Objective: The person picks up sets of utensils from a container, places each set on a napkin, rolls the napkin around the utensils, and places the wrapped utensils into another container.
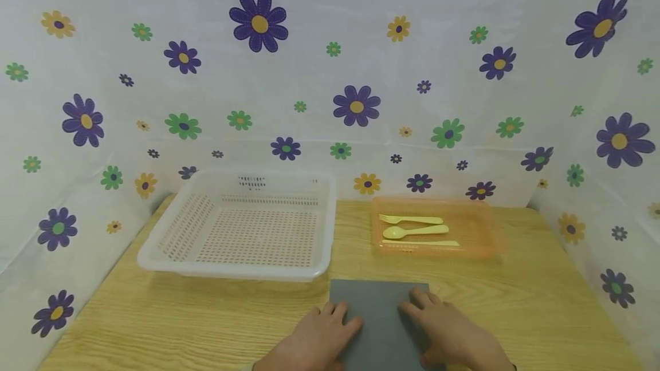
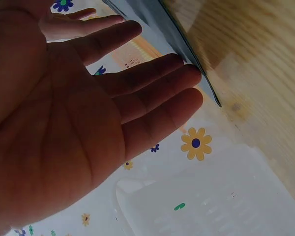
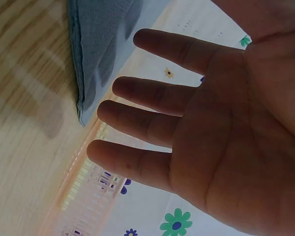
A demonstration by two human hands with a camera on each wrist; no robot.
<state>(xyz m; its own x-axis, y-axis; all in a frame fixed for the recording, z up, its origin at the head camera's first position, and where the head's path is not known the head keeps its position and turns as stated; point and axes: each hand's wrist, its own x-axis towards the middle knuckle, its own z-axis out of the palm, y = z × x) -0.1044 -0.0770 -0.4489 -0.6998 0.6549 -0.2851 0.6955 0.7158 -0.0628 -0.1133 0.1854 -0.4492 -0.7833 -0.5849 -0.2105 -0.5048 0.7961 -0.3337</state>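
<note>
L hand (image 1: 321,336) & R hand (image 1: 451,328), fingers spread, are over grey cloth (image 1: 378,314); touch unclear, near edge cut off. Beyond L fingers, white basket (image 1: 237,269) marks are illegible.

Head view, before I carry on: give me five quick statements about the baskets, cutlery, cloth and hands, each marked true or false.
1. The white perforated basket stands left of the orange basket. True.
2. The yellow spoon lies in the white perforated basket. False: it lies in the orange basket.
3. The left hand and right hand are at opposite sides of the gray cloth. True.
4. The yellow fork is nearer the person than the spoon. False: it lies beyond the spoon.
5. The gray cloth is on the wooden table. True.
</note>
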